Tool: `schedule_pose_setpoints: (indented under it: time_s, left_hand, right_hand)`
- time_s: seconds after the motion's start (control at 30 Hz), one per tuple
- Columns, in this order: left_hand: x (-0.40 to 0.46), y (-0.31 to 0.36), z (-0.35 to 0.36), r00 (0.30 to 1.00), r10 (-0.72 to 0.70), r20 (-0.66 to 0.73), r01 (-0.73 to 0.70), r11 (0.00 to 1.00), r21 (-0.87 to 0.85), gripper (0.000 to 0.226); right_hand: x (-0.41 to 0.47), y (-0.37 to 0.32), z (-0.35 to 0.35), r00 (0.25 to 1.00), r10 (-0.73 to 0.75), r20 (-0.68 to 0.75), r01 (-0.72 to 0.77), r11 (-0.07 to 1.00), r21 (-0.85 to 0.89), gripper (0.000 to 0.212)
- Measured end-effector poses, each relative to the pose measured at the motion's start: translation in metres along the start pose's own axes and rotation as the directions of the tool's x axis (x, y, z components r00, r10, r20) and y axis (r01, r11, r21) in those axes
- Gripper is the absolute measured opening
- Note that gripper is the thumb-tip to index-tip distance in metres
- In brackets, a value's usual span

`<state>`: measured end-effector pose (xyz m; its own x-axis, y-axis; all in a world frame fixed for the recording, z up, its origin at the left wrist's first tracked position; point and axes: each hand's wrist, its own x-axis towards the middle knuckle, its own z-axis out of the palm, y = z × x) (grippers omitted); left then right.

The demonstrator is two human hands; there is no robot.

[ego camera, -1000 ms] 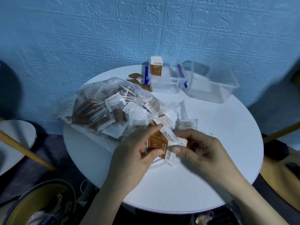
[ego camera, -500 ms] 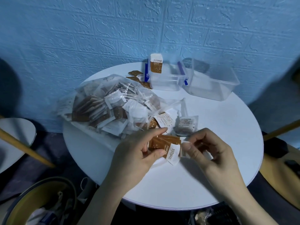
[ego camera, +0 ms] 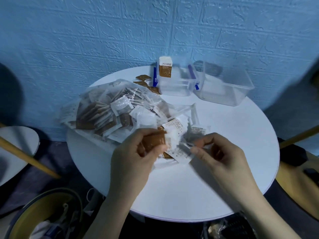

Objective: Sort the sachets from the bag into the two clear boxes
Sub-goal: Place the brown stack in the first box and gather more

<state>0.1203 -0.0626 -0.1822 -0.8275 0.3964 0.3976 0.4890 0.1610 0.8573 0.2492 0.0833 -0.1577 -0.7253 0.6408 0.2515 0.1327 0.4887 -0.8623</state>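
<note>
L hand gripped brown sachets; R hand pinched a white sachet, both over table near bag. Two clear boxes at far edge.

Hands: two, left and right, both near, over the near half of the desk; desks: one round white; clear boxes: two, far side, the left one with blue latches, the right one plain; bag: one, clear, left of centre, stuffed with brown and white sachets, too many and too overlapped to count; upright brown-and-white sachet: one, at the left box's far-left corner; loose brown sachets: at least three, far, left of that box; sachets bunched between the hands: several, blurred, number not readable.
</note>
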Motion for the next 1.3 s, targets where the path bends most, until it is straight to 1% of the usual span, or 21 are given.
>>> schedule_pose_setpoints:
  time_s: [0.07,0.13,0.17,0.23,0.3,0.37,0.47,0.53,0.6,0.67,0.73,0.77,0.8,0.83,0.97,1.03,1.07,1.13,1.17,1.23,1.3]
  left_hand:
    - [-0.001,-0.001,-0.002,0.998,-0.037,-0.046,0.036,0.999,-0.012,0.044]
    - [-0.002,0.0,-0.006,1.0,-0.023,-0.01,0.023,1.0,0.013,0.046]
    - [-0.002,0.0,-0.009,0.999,-0.018,0.043,0.017,1.0,0.025,0.048]
    - [-0.004,-0.002,-0.014,0.979,-0.007,0.203,-0.007,0.998,0.066,0.053]
    - [-0.005,-0.004,-0.02,0.939,-0.014,0.343,-0.022,0.995,0.102,0.057]
    - [-0.004,-0.007,-0.023,0.923,-0.035,0.384,0.0,0.996,0.09,0.061]
    - [-0.004,-0.006,-0.021,0.935,-0.051,0.352,0.021,0.996,0.088,0.062]
    - [-0.005,-0.003,-0.02,0.952,-0.037,0.304,0.013,0.997,0.079,0.054]
    - [-0.007,-0.001,-0.022,0.957,-0.037,0.287,0.042,0.999,-0.01,0.046]
    - [-0.008,0.001,-0.028,0.941,-0.016,0.337,0.057,0.992,-0.112,0.045]
    - [-0.008,0.003,-0.031,0.887,0.048,0.46,0.011,0.992,-0.124,0.034]
    - [-0.008,0.003,-0.032,0.858,0.072,0.509,-0.029,0.995,-0.093,0.031]
    - [-0.008,0.002,-0.031,0.845,0.084,0.529,-0.062,0.996,-0.059,0.03]
    - [-0.008,0.001,-0.03,0.846,0.083,0.526,-0.078,0.996,-0.032,0.03]
    - [-0.009,-0.002,-0.027,0.865,0.078,0.495,-0.1,0.995,0.02,0.032]
    - [-0.01,-0.002,-0.027,0.867,0.083,0.492,-0.112,0.993,0.03,0.033]
    - [-0.01,-0.002,-0.027,0.866,0.083,0.494,-0.116,0.993,0.036,0.032]
    - [-0.01,-0.002,-0.027,0.864,0.086,0.496,-0.126,0.991,0.048,0.029]
    - [-0.011,-0.002,-0.026,0.866,0.093,0.491,-0.134,0.99,0.05,0.029]
    - [-0.011,-0.001,-0.024,0.873,0.127,0.471,-0.175,0.983,0.059,0.032]
    - [-0.013,0.001,-0.02,0.874,0.161,0.458,-0.223,0.971,0.083,0.032]
  right_hand:
    - [0.001,0.0,0.001,0.999,0.008,0.041,0.005,0.955,-0.296,0.035]
    - [0.001,-0.003,0.005,0.997,0.022,0.078,0.016,0.892,-0.452,0.047]
    - [0.001,-0.005,0.007,0.995,0.036,0.096,0.017,0.867,-0.498,0.05]
    - [0.003,-0.009,0.011,0.989,0.069,0.131,0.015,0.837,-0.548,0.052]
    - [0.005,-0.009,0.013,0.985,0.087,0.152,0.012,0.833,-0.553,0.05]
    - [0.006,-0.009,0.014,0.982,0.077,0.172,0.029,0.84,-0.542,0.045]
    - [0.006,-0.005,0.013,0.983,0.042,0.18,0.051,0.876,-0.48,0.035]
    - [0.005,-0.002,0.009,0.992,-0.004,0.122,0.048,0.933,-0.357,0.029]
    - [0.003,0.0,0.003,0.994,-0.099,0.053,0.109,0.96,-0.258,0.02]
    - [-0.001,0.004,-0.002,0.979,-0.198,0.05,0.204,0.941,-0.268,0.022]
    - [-0.009,0.009,-0.004,0.964,-0.237,0.12,0.262,0.925,-0.275,0.034]
    - [-0.013,0.013,-0.004,0.961,-0.228,0.157,0.264,0.926,-0.268,0.041]
    - [-0.017,0.016,-0.005,0.963,-0.205,0.176,0.246,0.934,-0.259,0.045]
    - [-0.02,0.019,-0.006,0.967,-0.182,0.176,0.222,0.943,-0.249,0.047]
    - [-0.021,0.02,-0.014,0.985,-0.122,0.123,0.146,0.966,-0.211,0.041]
    - [-0.018,0.019,-0.016,0.98,-0.136,0.144,0.172,0.944,-0.28,0.03]
    - [-0.016,0.018,-0.017,0.975,-0.134,0.178,0.188,0.924,-0.334,0.032]
    - [-0.011,0.018,-0.017,0.959,-0.103,0.265,0.213,0.878,-0.429,0.052]
    - [-0.009,0.019,-0.016,0.951,-0.077,0.3,0.214,0.863,-0.458,0.057]
    - [-0.005,0.019,-0.014,0.943,-0.048,0.329,0.199,0.873,-0.445,0.053]
    - [-0.004,0.019,-0.013,0.954,-0.088,0.285,0.189,0.917,-0.351,0.04]
